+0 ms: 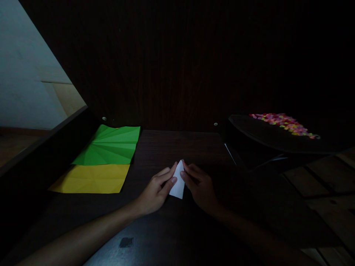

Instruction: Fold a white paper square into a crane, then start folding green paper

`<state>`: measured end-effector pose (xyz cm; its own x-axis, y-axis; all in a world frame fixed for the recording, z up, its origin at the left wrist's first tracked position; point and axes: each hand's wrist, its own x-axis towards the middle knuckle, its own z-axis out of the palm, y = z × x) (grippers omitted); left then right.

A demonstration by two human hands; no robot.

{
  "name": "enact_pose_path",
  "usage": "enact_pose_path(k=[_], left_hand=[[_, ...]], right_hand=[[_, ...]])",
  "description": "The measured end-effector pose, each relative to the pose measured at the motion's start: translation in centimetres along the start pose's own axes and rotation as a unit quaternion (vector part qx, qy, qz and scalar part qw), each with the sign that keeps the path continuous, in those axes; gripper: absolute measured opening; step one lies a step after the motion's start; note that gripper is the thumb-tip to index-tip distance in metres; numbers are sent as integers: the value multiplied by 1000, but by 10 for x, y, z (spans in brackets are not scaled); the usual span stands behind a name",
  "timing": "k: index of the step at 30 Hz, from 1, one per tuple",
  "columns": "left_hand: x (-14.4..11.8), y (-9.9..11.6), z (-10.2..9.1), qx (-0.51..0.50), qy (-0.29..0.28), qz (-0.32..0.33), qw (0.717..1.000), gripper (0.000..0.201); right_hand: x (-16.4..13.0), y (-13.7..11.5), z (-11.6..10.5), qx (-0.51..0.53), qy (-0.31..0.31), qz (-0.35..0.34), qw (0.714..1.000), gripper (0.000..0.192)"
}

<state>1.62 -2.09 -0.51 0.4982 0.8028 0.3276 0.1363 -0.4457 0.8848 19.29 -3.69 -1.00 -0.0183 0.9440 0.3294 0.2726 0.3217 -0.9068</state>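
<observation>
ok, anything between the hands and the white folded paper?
Nothing visible. The left hand and right hand both rest their fingers directly on the white folded paper on the dark table. The green sheet and yellow sheet lie apart, to the left.

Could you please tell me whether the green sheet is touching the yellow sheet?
Touching: in the head view the green sheet meets the yellow sheet along one edge, no gap visible.

No legible text, label, brand, number or sign anywhere: none on the small folded white paper piece (178,180), the creased green paper sheet (109,145), the yellow paper sheet (91,178) or the dark wooden table (177,147).
</observation>
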Motion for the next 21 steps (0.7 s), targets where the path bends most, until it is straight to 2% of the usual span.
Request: enact_pose_path(k=[5,9,13,21], left_hand=[[-3,-1,1,12,-8,-8,1000,48],[-3,0,1,15,-25,-6,1000,48],[-3,0,1,11,-38,-5,999,48],[-4,-1,2,-1,-47,-12,999,52]], right_hand=[[4,-2,1,121,4,134,984,41],[9,-2,1,190,-6,205,960,37],[12,-1,0,207,11,221,953,34],[11,-3,-1,182,13,211,960,32]])
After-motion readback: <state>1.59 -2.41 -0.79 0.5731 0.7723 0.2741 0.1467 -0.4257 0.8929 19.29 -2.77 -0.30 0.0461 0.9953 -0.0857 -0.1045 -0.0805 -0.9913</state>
